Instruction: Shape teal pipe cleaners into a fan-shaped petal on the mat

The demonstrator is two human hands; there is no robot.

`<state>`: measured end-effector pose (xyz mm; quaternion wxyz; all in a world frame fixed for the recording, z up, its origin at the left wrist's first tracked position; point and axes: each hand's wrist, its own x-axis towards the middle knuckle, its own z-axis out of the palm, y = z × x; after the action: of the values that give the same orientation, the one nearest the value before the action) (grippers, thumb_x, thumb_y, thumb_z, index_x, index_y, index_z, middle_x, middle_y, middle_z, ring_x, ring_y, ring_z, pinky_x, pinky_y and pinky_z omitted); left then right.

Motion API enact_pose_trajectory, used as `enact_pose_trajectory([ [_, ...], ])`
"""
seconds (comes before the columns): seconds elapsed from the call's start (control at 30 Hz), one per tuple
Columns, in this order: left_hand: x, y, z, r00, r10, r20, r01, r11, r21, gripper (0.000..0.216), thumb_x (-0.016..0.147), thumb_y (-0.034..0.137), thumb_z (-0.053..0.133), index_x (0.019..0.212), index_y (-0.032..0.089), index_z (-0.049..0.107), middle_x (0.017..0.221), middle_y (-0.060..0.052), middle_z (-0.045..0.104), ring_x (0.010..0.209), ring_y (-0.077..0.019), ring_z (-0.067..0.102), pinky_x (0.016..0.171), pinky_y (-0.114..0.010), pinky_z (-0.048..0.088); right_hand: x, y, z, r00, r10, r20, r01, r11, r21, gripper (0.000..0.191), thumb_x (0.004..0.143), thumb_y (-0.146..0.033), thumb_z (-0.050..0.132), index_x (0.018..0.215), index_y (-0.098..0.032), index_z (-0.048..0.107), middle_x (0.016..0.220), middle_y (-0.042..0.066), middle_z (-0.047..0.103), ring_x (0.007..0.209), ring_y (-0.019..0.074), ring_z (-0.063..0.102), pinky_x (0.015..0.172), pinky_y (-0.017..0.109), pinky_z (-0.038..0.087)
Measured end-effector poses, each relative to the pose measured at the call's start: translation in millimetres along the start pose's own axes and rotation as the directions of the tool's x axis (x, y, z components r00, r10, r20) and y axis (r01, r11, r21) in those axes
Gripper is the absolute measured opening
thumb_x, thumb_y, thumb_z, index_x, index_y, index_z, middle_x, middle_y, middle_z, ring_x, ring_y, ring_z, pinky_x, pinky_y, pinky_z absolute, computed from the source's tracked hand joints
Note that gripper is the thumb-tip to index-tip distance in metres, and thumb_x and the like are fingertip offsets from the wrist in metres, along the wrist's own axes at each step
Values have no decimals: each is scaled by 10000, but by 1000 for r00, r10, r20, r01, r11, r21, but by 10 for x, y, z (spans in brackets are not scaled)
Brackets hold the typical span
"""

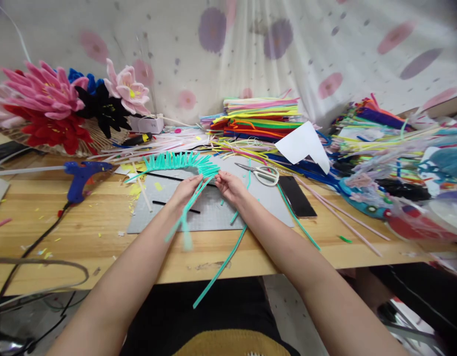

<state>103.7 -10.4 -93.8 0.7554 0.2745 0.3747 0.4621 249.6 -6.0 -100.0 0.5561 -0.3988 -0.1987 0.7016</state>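
Both hands meet above a grey mat (139,222) at a fringed strip of turquoise pipe cleaners (172,160), which arcs away to the left. My left hand (187,190) is closed around its near end, where long loose pipe cleaner tails hang toward me. My right hand (230,185) pinches the short turquoise ends beside it, with fingertips pressed together. Beneath my right wrist, a loose turquoise pipe cleaner (223,267) runs over the table's front edge. Short cut black pieces and turquoise bits lie on the mat.
White-handled scissors (265,174) and a dark phone (298,196) lie right of my hands. A blue glue gun (82,179) rests at left, below fuzzy flowers (58,99). Stacked coloured pipe cleaners (261,116) stand behind. Plastic-wrapped bundles (428,183) crowd the right side of the wooden table (102,252).
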Motion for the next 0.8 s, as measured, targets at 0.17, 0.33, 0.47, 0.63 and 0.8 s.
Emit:
enact_pose_trajectory([
  [0.17, -67, 94, -37, 968, -114, 225, 141, 984, -110, 108, 769, 64, 535, 778, 110, 633, 818, -61, 632, 417, 10, 369, 269, -53, 189, 33, -70, -26, 978, 208, -7, -206, 969, 136, 176, 857, -34, 402, 771, -152, 499, 533, -41, 590, 395, 27, 523, 440, 94, 494],
  [0.33, -94, 55, 22, 978, 45, 206, -48, 999, 10, 276, 652, 54, 640, 905, 163, 642, 987, -54, 643, 457, 8, 411, 292, -68, 211, 27, -64, 15, 989, 145, 2, -144, 982, 123, 145, 840, -41, 428, 850, -162, 507, 589, -30, 627, 497, 55, 604, 496, 127, 540],
  [0.47, -78, -28, 40, 967, 250, 56, -256, 953, 161, 269, 660, 256, 705, 893, 139, 638, 943, -68, 663, 486, -16, 451, 318, -99, 241, -30, -36, 59, 995, 84, 45, -84, 996, -1, 142, 843, -44, 435, 785, -158, 497, 621, 4, 654, 542, 63, 631, 498, 116, 530],
  [0.63, -38, -66, 7, 947, 319, -22, -301, 913, 276, 296, 708, 395, 656, 841, 132, 638, 892, -70, 677, 525, -46, 503, 359, -122, 299, -98, -18, 43, 998, -39, 54, 50, 976, -211, 154, 811, -52, 503, 730, -171, 450, 641, 14, 675, 562, 91, 645, 477, 156, 521],
  [0.8, -38, 68, 2, 983, 113, -147, -101, 991, 91, 286, 765, 421, 601, 786, 136, 593, 644, -14, 621, 404, -30, 443, 316, -120, 253, -132, -53, 5, 994, -83, 73, 105, 915, -389, 145, 796, -77, 530, 741, -177, 439, 618, 4, 673, 558, 104, 643, 479, 182, 508],
])
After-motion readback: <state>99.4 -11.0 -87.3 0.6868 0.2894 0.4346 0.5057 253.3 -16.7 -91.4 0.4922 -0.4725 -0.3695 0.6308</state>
